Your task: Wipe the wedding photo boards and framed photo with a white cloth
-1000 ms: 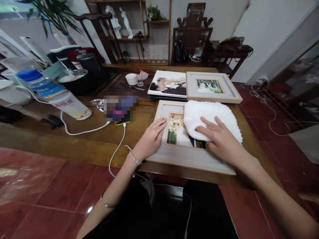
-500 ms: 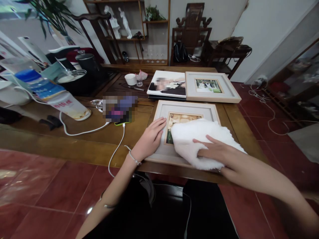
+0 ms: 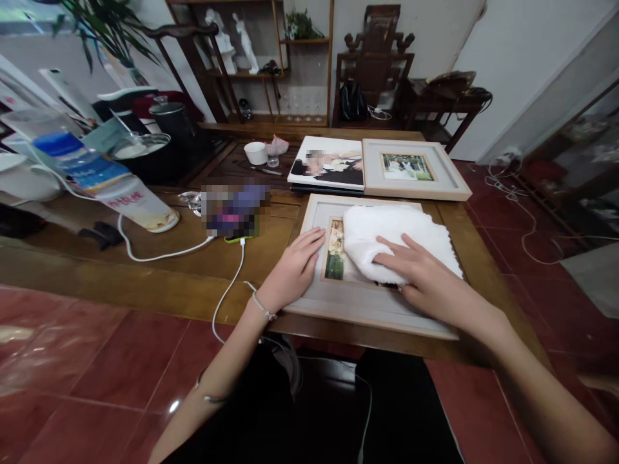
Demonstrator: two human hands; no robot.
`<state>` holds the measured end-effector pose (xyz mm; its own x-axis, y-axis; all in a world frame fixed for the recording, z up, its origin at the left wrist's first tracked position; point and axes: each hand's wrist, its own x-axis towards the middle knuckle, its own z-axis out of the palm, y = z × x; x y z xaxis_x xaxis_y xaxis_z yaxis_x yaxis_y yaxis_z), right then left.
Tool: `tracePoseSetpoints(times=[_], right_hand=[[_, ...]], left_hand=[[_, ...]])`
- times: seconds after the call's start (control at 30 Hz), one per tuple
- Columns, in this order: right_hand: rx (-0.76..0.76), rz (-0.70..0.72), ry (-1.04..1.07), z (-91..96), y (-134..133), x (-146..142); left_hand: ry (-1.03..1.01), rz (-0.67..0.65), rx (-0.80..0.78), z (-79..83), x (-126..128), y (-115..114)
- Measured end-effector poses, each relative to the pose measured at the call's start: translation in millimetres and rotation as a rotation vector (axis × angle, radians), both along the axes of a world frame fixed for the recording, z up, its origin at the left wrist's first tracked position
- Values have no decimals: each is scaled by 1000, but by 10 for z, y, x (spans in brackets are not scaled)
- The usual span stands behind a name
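Note:
A picture frame with a pale wooden rim lies flat at the front edge of the table. My left hand rests on its left side, fingers stretched out and holding nothing. Under my right hand is a fluffy white cloth, pressed on the frame and gripped between thumb and fingers. The cloth covers the right part of the photo inside the frame; the photo's left part shows. Some of my right fingertips are hidden in the cloth's folds.
Behind lie a second framed photo and a white photo panel. To the left are a plugged-in phone with a white cable, a bottle with a blue cap, a white cup and a dark pot.
My right hand has slid the cloth away from me over the frame, uncovering the frame's front right corner and more of the photo's left part. My left hand stays in place.

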<state>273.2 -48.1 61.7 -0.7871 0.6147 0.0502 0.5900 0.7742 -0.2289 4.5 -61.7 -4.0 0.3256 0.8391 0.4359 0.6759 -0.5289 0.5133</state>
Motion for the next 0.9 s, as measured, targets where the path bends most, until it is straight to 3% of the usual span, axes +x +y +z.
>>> tracePoseSetpoints(times=[0.27,0.4,0.73,0.9], right_hand=[[-129,60,3,141,-265,59],[-156,57,31,123,-287,108],[39,-85,9,-43,-59,-52],[38,-65,35,-75,-42,-83]], left_hand=[[1,-3,0,2,-1,4],[4,-5,1,-8,-2,7],[-8,-7,-8,-2,-8,5],[-4,-3,3,-8,-7,5]])
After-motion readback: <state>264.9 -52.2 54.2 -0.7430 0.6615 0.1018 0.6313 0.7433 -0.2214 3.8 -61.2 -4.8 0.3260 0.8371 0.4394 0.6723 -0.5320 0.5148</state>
